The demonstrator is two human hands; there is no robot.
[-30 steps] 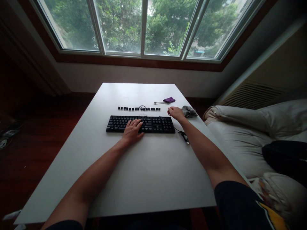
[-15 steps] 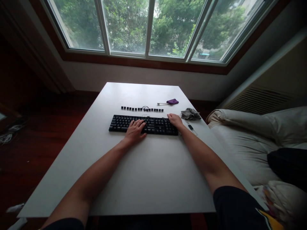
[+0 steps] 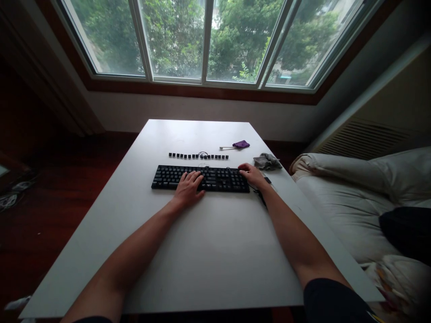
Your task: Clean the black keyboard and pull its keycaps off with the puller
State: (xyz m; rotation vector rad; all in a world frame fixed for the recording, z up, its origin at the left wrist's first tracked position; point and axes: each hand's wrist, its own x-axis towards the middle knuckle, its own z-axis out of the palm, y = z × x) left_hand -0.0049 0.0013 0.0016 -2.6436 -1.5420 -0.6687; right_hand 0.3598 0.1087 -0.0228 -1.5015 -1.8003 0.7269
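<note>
A black keyboard (image 3: pixel 224 184) lies flat on the white table (image 3: pixel 208 251). My left hand (image 3: pixel 189 186) rests on its middle keys, palm down, fingers stretched out and slightly apart. At the keyboard's upper right corner is my right hand (image 3: pixel 252 175). Its fingers are bent and close to the thumb; whatever they may pinch is too small to make out. Behind the keyboard runs a row of loose black keycaps (image 3: pixel 185 156), with a thin dark cord loop around the middle of it. By my right wrist lies a small tool with a black handle (image 3: pixel 267 180).
A grey crumpled cloth (image 3: pixel 267 161) sits right of the keyboard. Farther back lie a purple cloth pouch (image 3: pixel 241 144) and a thin stick (image 3: pixel 226 148). A dark cord (image 3: pixel 261 196) shows under my right forearm. A pale sofa (image 3: pixel 340 193) stands on the right.
My right hand has shifted slightly right and down, its fingers less flat over the corner. A dark cord now shows beside its wrist. My left hand stays on the keys; the view has tilted slightly.
</note>
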